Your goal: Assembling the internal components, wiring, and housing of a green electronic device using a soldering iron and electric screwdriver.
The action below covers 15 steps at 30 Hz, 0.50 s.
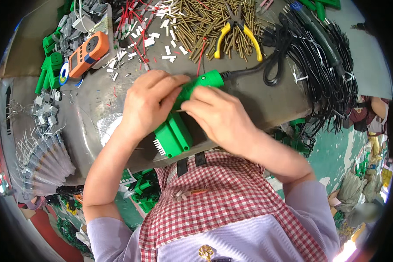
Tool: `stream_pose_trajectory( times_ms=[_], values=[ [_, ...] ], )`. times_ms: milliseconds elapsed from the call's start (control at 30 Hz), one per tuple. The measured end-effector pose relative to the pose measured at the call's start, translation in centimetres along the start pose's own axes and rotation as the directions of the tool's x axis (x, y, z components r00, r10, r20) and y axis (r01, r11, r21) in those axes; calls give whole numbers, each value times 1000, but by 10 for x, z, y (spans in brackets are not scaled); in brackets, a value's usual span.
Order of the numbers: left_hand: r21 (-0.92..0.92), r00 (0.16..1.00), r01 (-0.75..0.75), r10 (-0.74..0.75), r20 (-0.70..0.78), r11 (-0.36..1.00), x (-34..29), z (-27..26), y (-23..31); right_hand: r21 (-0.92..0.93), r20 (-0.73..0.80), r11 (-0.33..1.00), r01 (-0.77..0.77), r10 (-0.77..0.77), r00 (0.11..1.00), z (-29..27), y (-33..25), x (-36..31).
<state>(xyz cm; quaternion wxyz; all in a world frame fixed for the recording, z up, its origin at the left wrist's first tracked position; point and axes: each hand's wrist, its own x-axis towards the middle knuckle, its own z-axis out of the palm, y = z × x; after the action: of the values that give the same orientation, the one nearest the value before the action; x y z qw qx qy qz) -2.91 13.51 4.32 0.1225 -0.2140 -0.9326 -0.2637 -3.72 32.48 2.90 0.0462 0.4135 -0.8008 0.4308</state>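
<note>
A green plastic tool housing (174,133) lies near the table's front edge, its wide block end toward me and a row of white prongs on its left side. A black cord (244,70) runs into the round far end. Curled over the middle of the housing, my left hand (147,102) grips it from the left. My right hand (220,114) is closed in a pinch right against the housing's middle. What sits between those fingertips is too small and hidden to make out. Both hands cover much of the housing's middle.
Yellow-handled pliers (225,37) rest on a heap of brass-coloured rods (196,17). Bundled black cords (323,65) lie at the right. An orange meter (88,54) is at the left, near green housings (53,65). White connectors (149,42) and red wires are scattered at the back.
</note>
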Motion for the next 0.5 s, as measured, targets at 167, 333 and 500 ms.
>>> stream_pose_trajectory(
  times_ms=[167,333,500],
  values=[
    [13,1000,2,-2,21,1000,1,-1,0,-84,132,959,270,-258,957,-9,13,15],
    [-138,968,177,-147,204,975,-9,-8,-3,47,-53,993,109,-107,993,2,4,-2],
    [-299,897,382,-273,348,874,-28,-37,-2,-734,-411,554,-392,98,907,-160,99,12]
  ],
)
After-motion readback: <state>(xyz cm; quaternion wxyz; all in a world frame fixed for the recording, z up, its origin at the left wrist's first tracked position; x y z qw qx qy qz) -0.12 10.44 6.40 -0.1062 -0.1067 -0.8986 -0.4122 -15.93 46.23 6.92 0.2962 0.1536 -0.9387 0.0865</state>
